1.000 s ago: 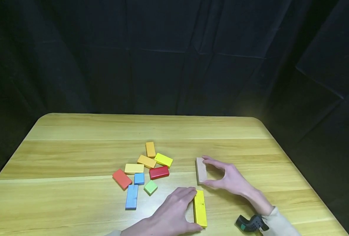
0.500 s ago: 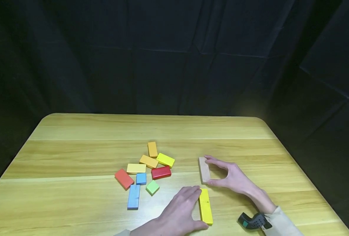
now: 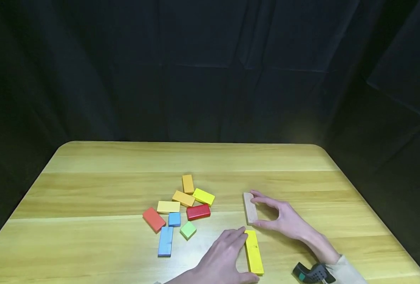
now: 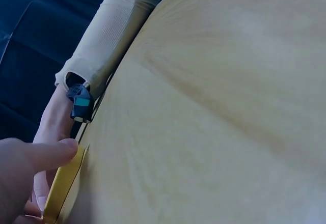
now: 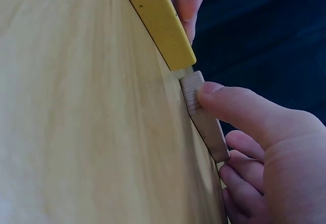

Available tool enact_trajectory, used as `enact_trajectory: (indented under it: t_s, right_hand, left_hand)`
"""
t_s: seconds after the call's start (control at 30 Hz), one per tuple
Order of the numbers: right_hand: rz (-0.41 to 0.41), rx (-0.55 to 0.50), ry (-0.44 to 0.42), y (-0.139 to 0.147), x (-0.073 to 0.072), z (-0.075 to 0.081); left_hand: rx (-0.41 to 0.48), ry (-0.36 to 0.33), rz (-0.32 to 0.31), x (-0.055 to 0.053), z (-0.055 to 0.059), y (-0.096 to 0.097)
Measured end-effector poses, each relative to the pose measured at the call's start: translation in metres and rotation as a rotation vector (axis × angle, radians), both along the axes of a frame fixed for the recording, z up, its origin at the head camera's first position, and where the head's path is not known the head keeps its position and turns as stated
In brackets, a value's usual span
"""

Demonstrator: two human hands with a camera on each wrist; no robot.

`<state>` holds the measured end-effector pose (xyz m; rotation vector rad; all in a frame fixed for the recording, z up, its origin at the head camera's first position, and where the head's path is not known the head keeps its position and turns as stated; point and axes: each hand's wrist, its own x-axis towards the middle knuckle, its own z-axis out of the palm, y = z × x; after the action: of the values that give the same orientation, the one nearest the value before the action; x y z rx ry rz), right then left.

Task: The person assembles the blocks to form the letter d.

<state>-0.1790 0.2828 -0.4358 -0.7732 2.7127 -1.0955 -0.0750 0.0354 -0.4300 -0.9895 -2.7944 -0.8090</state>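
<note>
A long yellow block [image 3: 254, 253] lies on the table toward the front. My left hand [image 3: 223, 256] grips it by its two ends, thumb at the near end and fingers at the far end. Just beyond it lies a plain wooden block [image 3: 250, 209], which my right hand [image 3: 287, 219] pinches from the right between thumb and fingers. In the right wrist view the thumb presses one end of the plain block [image 5: 206, 124], and the yellow block [image 5: 158, 23] stands close to that end. The left wrist view shows my left thumb at an end of the yellow block [image 4: 63, 183].
Left of the hands lies a loose group of several coloured blocks, among them a dark red block [image 3: 198, 212], a green block [image 3: 188, 230], a long blue block [image 3: 165, 241] and an orange-red block [image 3: 154, 219]. A dark curtain [image 3: 196, 71] hangs behind the wooden table [image 3: 89, 244].
The whole head view has shifted, so everything sits slightly further right and lower. My left hand has moved a little to the right with the yellow block. The right hand keeps its hold.
</note>
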Motion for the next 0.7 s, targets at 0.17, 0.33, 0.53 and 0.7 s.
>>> enact_trajectory:
  t_s: [0.17, 0.33, 0.53, 0.7]
  right_hand:
    - [0.01, 0.001, -0.005, -0.001, 0.0005, -0.0018]
    - [0.011, -0.012, -0.022, -0.0019, 0.0001, 0.0]
    - [-0.003, -0.047, -0.03, -0.0069, 0.0031, 0.0005]
    - [-0.012, -0.08, -0.036, -0.0096, 0.0071, 0.0005]
  left_hand:
    - [0.018, -0.012, 0.003, -0.0006, -0.0015, -0.0022]
    - [0.016, -0.041, 0.006, -0.0011, -0.0008, -0.0017]
    - [0.023, -0.074, 0.009, -0.0001, -0.0005, -0.0023]
    - [0.033, -0.078, -0.005, 0.0003, -0.0005, -0.002]
